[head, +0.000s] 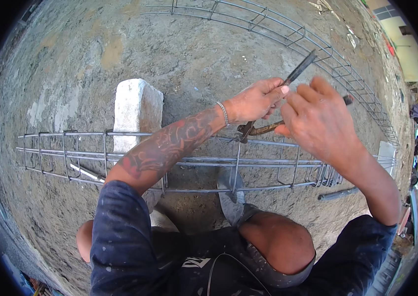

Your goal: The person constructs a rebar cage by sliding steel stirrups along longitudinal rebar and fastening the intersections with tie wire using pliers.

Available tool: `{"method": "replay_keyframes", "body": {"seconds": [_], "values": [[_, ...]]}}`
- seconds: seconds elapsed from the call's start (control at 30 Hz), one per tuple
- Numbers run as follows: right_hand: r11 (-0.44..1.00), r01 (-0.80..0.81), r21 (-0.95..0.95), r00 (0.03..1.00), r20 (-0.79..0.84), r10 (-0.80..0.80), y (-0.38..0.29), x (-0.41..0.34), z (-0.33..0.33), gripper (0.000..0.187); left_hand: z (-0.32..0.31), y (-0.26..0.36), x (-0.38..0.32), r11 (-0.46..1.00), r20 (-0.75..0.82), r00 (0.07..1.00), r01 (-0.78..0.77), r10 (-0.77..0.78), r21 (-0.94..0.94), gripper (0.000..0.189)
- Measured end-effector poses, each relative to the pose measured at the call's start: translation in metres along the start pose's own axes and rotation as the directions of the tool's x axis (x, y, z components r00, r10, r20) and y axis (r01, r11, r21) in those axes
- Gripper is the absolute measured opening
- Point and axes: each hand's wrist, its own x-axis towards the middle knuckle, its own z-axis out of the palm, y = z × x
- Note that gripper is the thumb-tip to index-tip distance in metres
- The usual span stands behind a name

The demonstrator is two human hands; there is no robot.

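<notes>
My left hand [259, 98] grips a dark, slender metal piece [300, 67], perhaps bundled wires or a tool handle; the picture does not settle which. My right hand [318, 120] is closed around a rusty, curved tool handle [266, 128], whose dark end shows past the knuckles. The tool's head, which looks like pincers [246, 132], meets the upper bar of a steel rebar cage [209, 160] lying crosswise before me. Loose stirrups [329, 175] are bunched near the cage's right part. My left forearm hides some of its bars.
A white block [128, 107] stands under the cage at the left. A second long rebar cage [268, 35] curves across the far side and right. A pale strip [86, 173] and a grey bar [336, 193] lie on the rough ground. My feet are close beneath the cage.
</notes>
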Motion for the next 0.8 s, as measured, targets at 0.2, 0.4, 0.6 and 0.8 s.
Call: {"method": "replay_keyframes", "body": {"seconds": [0.2,0.4,0.6,0.8], "values": [[0.97,-0.15,0.19,0.832,-0.506,0.228,0.022,0.004,0.031,0.058,-0.002,0.003,-0.004,1.0,-0.085,0.996,0.0,0.0,0.007,0.024],[0.107,-0.113,0.988,0.186,-0.085,0.979,0.005,0.05,0.094,0.054,0.001,0.001,0.002,0.99,-0.108,0.994,-0.009,0.024,0.143,0.024],[-0.476,0.399,0.784,0.378,0.333,0.864,0.009,0.083,0.069,0.034,-0.012,0.003,-0.005,0.996,-0.17,0.981,-0.091,0.092,0.013,0.028],[-0.49,0.468,0.736,0.719,0.005,0.695,0.011,0.079,0.055,0.05,-0.011,0.017,-0.021,0.929,0.226,0.953,0.261,-0.203,-0.262,0.02]]}}
